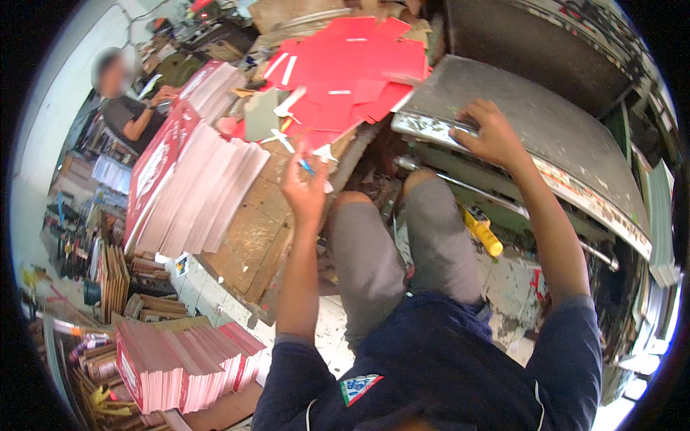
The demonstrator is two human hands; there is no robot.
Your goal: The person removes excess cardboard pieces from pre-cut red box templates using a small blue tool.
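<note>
My left hand [305, 190] is closed around a small blue object [307, 167], its exact kind too small to tell. It is just in front of red die-cut cardboard sheets [345, 68] that lie on a wooden worktop [248, 241]. White paper scraps [282, 140] lie near those fingertips. My right hand [496, 133] is open, thumb and fingers apart, above the pale front edge of a dark metal machine bed [528, 100]. Nothing shows between its fingers.
Thick stacks of printed red-and-white card [208, 190] stand on the left, with another bundle [190, 366] lower down. A person [129, 108] works at the far left. A metal bar [496, 194] runs below the machine bed, near a yellow-handled tool [483, 231].
</note>
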